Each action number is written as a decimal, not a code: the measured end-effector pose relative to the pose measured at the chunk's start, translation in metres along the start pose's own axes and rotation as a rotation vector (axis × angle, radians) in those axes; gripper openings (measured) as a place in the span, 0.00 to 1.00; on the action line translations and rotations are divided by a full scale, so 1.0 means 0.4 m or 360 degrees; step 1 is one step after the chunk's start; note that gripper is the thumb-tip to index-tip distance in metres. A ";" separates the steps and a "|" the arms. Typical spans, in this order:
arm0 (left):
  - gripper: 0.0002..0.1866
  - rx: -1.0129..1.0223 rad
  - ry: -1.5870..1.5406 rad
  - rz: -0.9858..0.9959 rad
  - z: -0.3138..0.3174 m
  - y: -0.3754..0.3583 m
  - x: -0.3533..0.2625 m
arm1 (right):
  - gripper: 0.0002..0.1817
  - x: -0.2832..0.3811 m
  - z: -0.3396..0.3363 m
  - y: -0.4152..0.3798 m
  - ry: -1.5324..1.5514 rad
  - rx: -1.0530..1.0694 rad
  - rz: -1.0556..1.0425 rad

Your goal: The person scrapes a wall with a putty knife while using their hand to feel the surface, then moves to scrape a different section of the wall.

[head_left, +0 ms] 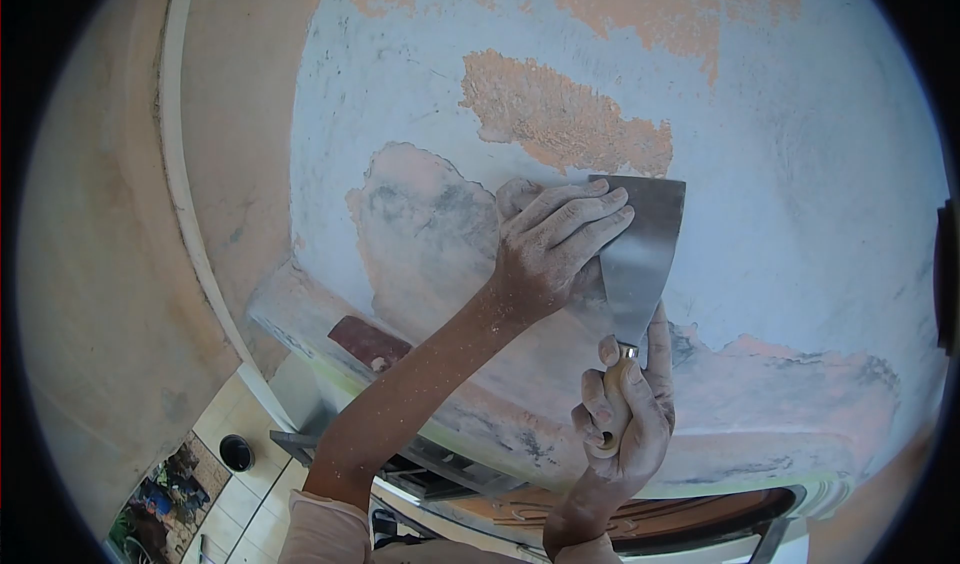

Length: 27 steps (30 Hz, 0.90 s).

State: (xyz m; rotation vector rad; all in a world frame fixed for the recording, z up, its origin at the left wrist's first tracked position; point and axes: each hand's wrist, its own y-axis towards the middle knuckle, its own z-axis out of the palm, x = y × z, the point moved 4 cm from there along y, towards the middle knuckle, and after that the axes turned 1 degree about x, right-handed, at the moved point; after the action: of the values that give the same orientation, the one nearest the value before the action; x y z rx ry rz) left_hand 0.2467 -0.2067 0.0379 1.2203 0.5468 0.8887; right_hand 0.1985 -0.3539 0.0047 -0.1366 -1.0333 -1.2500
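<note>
A wide putty knife (645, 239) stands upright in front of the wall, its metal blade pointing up and its pale handle below. My right hand (635, 429) is wrapped round the handle, with one finger stretched up along the blade's lower right side. The extended fingers of my left hand (565, 229) lie on the left part of the blade; its thumb is mostly hidden. Whitish dust coats both hands. Just above the blade's top edge is a rough, orange-beige bare patch (570, 114) in the pale blue wall paint (780, 234).
A ledge (500, 404) with worn paint runs below the patches, and a dark red piece, perhaps sandpaper (368, 344), lies on it. Beneath are a dark wooden arched frame (690, 519) and floor tiles (228, 409). A black bucket (236, 452) stands at lower left.
</note>
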 end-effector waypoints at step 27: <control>0.14 0.0053 0.0192 -0.0011 -0.052 -0.015 0.030 | 0.33 -0.047 0.005 0.027 -0.0044 0.0162 0.0073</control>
State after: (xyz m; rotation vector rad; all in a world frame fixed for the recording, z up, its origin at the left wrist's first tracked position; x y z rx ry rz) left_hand 0.2389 -0.1856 0.0275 1.1993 0.6644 0.9547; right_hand 0.2071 -0.3354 -0.0028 -0.0989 -1.1099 -1.1544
